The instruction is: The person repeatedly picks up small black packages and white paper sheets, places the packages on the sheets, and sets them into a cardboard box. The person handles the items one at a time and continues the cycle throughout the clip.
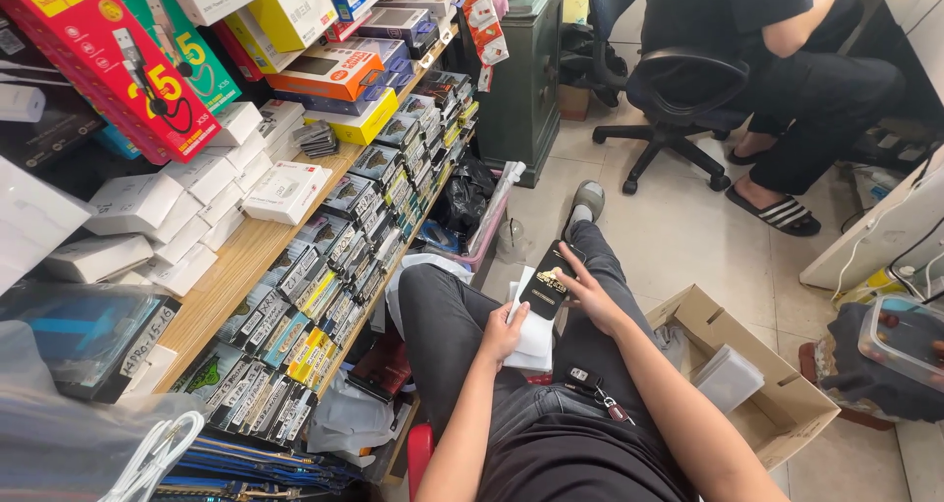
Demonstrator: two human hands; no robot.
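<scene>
A flat black packet [547,288] is gripped at its edge by the right hand [587,295], fingers closed. Just left of it, a stack of white packets [536,333] on the lap is pressed under the left hand [503,333], fingers curled over its edge.

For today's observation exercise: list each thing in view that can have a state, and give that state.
Left hand: grip on the white flat packets on the lap.
Right hand: grip on the black flat packet, tilted.
Brown cardboard box: open, on the floor.
Black swivel chair: occupied.
</scene>
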